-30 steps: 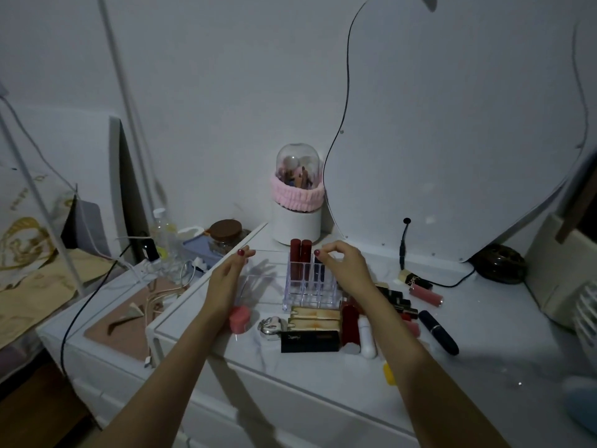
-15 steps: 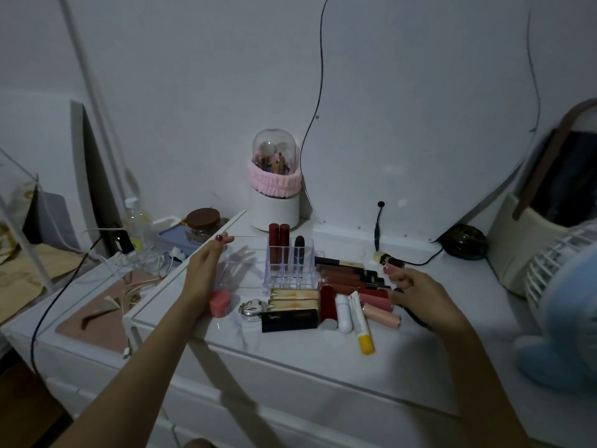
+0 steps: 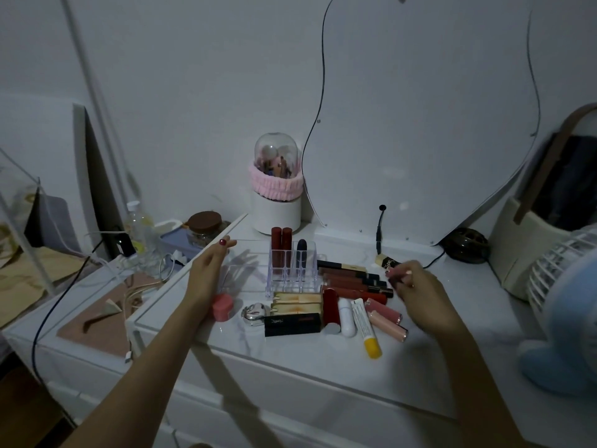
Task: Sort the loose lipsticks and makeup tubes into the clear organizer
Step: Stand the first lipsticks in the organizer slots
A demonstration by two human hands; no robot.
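The clear organizer (image 3: 310, 253) stands mid-table with two red tubes (image 3: 281, 250) and a dark lipstick (image 3: 301, 257) upright in its slots. My left hand (image 3: 206, 273) grips the organizer's left end wall. Loose tubes lie right of and in front of it: long dark gloss tubes (image 3: 352, 279), gold boxes (image 3: 297, 302), a black box (image 3: 292, 324), a red lipstick (image 3: 330, 305), a white tube (image 3: 345, 313), a yellow-capped tube (image 3: 366, 331), pink tubes (image 3: 386, 315). My right hand (image 3: 416, 286) is closed on a small tube, mostly hidden, beside a black-gold lipstick (image 3: 386, 260).
A domed brush holder (image 3: 276, 195) and a large mirror (image 3: 420, 124) stand at the back. A blue fan (image 3: 562, 318) and a cream bag (image 3: 523, 253) crowd the right edge. A pink pot (image 3: 222, 307) and a silver heart (image 3: 253, 313) sit near the front. Cables cover the lower left table.
My right hand left the organizer after the dark lipstick went into a slot, moved right to the loose tubes and closed its fingers there. The left hand stayed on the organizer.
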